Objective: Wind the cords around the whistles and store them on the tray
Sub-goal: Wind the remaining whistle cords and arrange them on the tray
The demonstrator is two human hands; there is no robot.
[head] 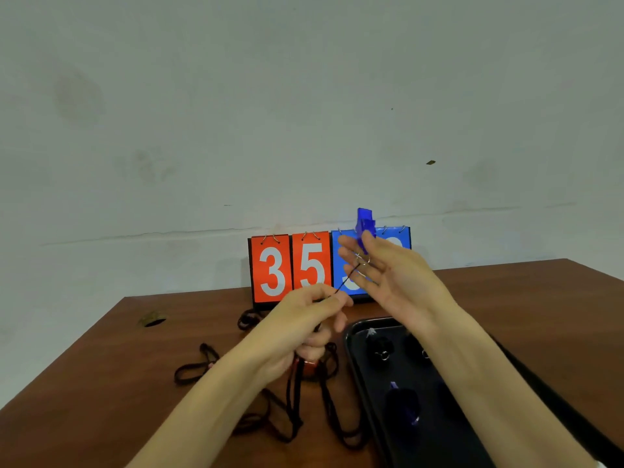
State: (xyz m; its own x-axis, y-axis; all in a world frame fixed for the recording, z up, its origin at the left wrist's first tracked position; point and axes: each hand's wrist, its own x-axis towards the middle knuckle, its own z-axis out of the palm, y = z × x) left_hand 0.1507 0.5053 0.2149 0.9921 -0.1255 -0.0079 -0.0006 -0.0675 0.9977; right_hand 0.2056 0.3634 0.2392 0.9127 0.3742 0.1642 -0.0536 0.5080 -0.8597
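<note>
Brown table [141, 376], one raised blue whistle [365, 225].

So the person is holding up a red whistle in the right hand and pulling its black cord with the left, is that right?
Not quite: the whistle is blue, not red, as the head view shows. The rest holds: the right hand holds it up in front of the scoreboard, and the left hand pulls its black cord.
</note>
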